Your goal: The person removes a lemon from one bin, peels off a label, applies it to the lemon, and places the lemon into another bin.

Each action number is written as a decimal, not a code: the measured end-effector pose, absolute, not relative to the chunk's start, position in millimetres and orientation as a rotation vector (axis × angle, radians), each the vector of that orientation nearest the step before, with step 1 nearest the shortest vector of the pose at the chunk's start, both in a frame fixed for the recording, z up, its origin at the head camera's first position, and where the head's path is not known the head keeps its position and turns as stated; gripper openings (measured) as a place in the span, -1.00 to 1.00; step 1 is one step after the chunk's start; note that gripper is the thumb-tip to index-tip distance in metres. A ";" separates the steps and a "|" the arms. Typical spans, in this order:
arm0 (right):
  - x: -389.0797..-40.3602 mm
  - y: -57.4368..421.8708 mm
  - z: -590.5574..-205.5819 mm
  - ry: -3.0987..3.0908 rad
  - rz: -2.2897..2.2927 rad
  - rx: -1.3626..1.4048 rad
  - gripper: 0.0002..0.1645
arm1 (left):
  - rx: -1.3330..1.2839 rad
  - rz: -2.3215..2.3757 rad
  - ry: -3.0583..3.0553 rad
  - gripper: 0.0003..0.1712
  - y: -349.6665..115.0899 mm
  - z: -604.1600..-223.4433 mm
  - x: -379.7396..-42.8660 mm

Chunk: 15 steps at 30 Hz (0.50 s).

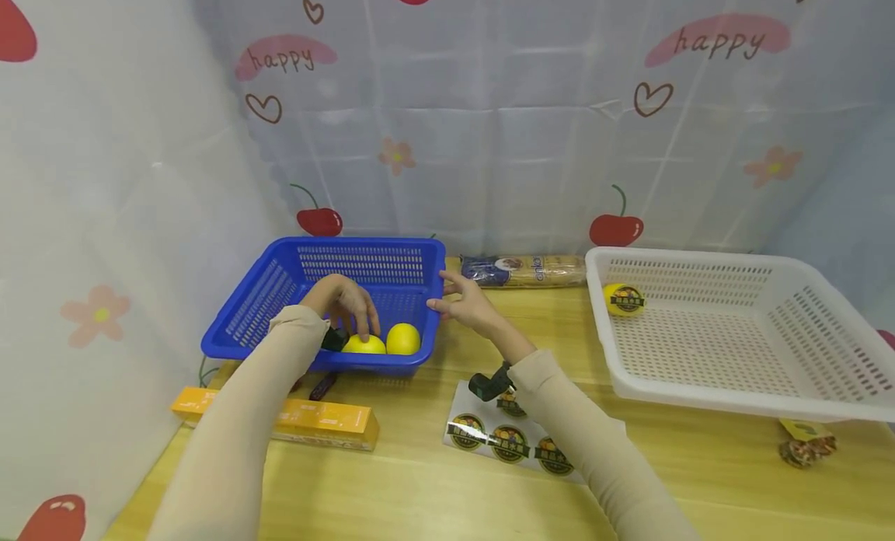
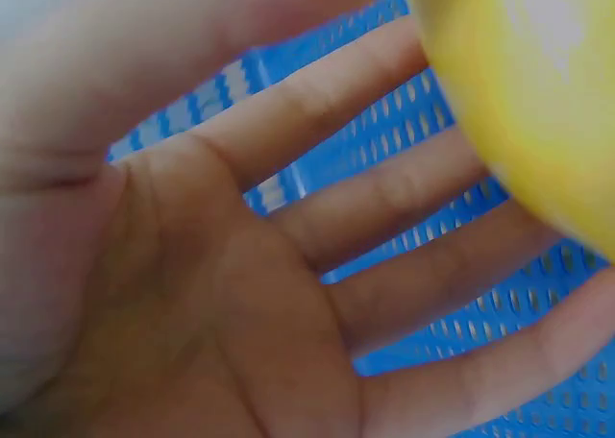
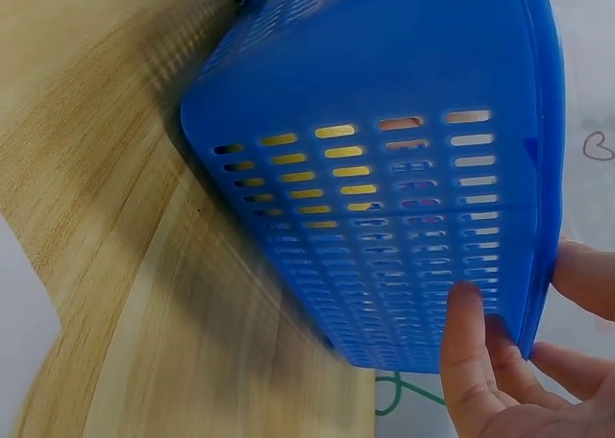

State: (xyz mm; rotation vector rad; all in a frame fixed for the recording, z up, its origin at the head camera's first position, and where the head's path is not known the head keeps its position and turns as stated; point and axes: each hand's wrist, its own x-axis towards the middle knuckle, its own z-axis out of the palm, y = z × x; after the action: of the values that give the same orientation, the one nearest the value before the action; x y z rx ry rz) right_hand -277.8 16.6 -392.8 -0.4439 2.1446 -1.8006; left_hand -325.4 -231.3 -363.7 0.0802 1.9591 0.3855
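Observation:
A blue plastic basket (image 1: 381, 249) stands at the left, tilted slightly in the right wrist view. My left hand (image 1: 353, 304) reaches inside it and holds a lemon (image 1: 365, 345) with thumb and fingertips. That lemon fills the upper right of the left wrist view, its palm side apart from the fruit. A second lemon (image 1: 403, 339) lies beside it near the basket's front right corner. My right hand (image 1: 470, 306) grips the basket's right rim, with fingers against the slotted outer wall (image 3: 384, 73) and others over the edge.
On the right stands a white basket (image 1: 699, 405) with one stickered lemon (image 1: 625, 300). A sheet of round stickers (image 1: 508, 444) lies under my right forearm. An orange box (image 1: 329, 420) is partly behind my left arm. A wrapped pack (image 1: 524, 270) lies along the back; small wrapped items (image 1: 807, 448) sit front right.

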 end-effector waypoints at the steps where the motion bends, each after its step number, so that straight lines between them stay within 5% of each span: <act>1: -278.2 16.3 -392.9 2.149 -1.796 -0.442 -0.16 | 0.086 0.365 1.958 -0.43 -228.3 -363.3 -325.1; 15: -283.1 16.2 -397.8 2.147 -1.778 -0.462 -0.15 | 0.175 0.546 1.957 -0.15 -191.2 -360.1 -326.3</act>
State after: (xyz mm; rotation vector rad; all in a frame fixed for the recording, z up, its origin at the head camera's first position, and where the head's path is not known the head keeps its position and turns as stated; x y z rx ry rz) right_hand -283.1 16.2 -397.8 -0.4623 2.1468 -1.7781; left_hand -326.3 -191.2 -360.1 0.1753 1.9572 0.5462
